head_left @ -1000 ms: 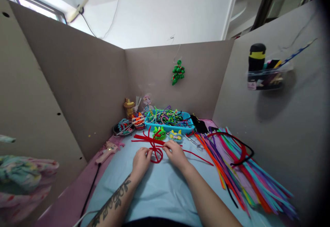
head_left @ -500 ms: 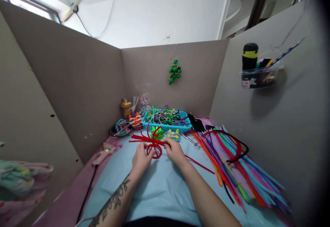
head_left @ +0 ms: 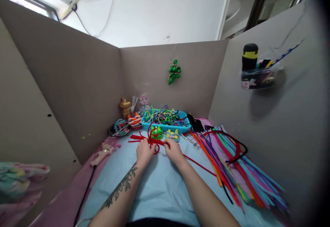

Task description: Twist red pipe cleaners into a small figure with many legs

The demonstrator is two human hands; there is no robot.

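Observation:
Between my hands is a bundle of red pipe cleaners (head_left: 156, 141), its loose ends fanning out to the left and a curled loop below. My left hand (head_left: 145, 150) is closed around the middle of the bundle, covering part of the loop. At the bundle's right end, my right hand (head_left: 172, 148) pinches the red stems between thumb and fingers. One long red pipe cleaner (head_left: 199, 165) runs out to the right under my right wrist. Just behind sit a green fuzzy figure (head_left: 156, 133) and a blue-and-yellow one (head_left: 172, 135).
A blue tray (head_left: 165, 126) of tangled pipe cleaner pieces stands at the back. Many coloured pipe cleaners (head_left: 239, 172) lie on the right, beside scissors (head_left: 192, 141). A pink glue gun (head_left: 102, 155) with a black cord and a dark bowl (head_left: 119, 131) are on the left.
My left hand has moved up and slightly right, from beside the red loop onto the bundle, covering much of the loop. My right hand keeps its pinch.

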